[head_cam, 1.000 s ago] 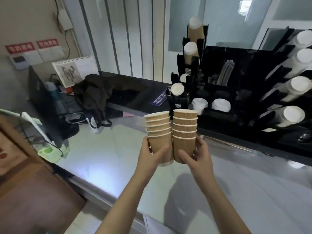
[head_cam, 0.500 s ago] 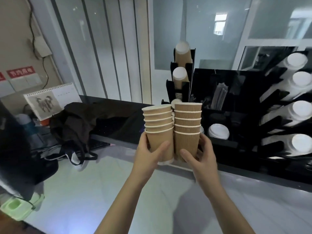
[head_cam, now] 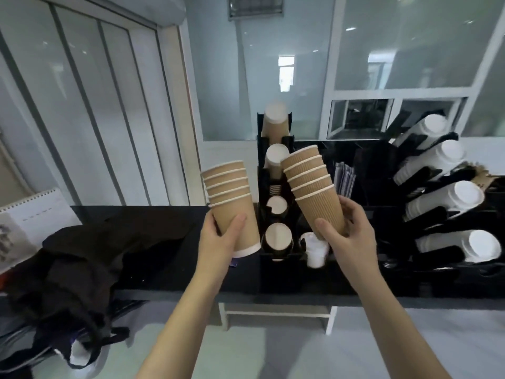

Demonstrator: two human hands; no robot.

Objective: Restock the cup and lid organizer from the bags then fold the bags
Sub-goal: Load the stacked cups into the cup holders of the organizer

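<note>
- Left hand [head_cam: 218, 242] is wrapped around the bottom of a smooth cup stack [head_cam: 232, 203], thumb across the front. It's a nested bunch of brown paper cups with white rims, leaning a bit to the left, held up in front of the organizer.
- Right hand [head_cam: 347, 236] is gripping the lower end of a ribbed cup stack [head_cam: 314, 187], thumb in front and fingers curled round the back. This one tilts left too, top end pointing toward the cup column.
- The two stacks are apart from each other, with the cup column [head_cam: 276, 192] showing in the gap between them.
- That column is the narrow black part of the organizer [head_cam: 382, 274], with cups sitting in stepped slots, white bottoms facing the camera.
- Just below the right hand there's a pile of white lids [head_cam: 314, 250] in a compartment.
- Further right, lid rows [head_cam: 451, 198] lie slanted in black holders, four tiers of them.
- Behind the ribbed stack there's a bunch of wrapped straws [head_cam: 345, 179] standing in a slot.
- Everything sits on a black counter [head_cam: 169, 269]. Off to the left a dark bag [head_cam: 90, 258] is slumped on it, and a spiral calendar [head_cam: 30, 214] stands behind that.
</note>
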